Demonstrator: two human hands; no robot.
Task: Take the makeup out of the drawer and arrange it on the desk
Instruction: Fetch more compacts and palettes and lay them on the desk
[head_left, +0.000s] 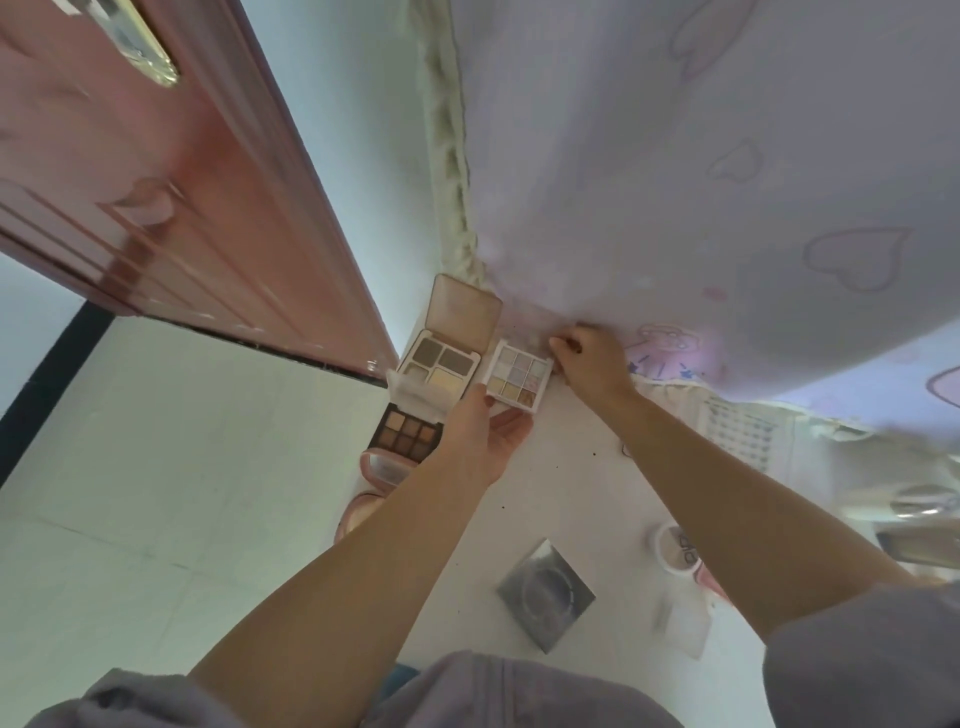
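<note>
A small pastel eyeshadow palette (519, 375) lies open on the white desk (571, 493), at its far end by the wall. My left hand (485, 441) holds its near edge, thumb on the near left corner. My right hand (589, 361) pinches its far right corner with curled fingers. To the left stand an open beige palette (441, 364) with its lid up and a brown-toned palette (408, 434). Nearer lie a pink compact (387, 467), a silver square compact (545, 595) and a white round jar (675, 548).
A pink door (182, 208) stands at the left beside the desk's far left corner. A lilac curtain with hearts (727, 182) hangs over the desk's far right side. A flat clear case (680, 626) lies near the jar. Blurred items crowd the right edge.
</note>
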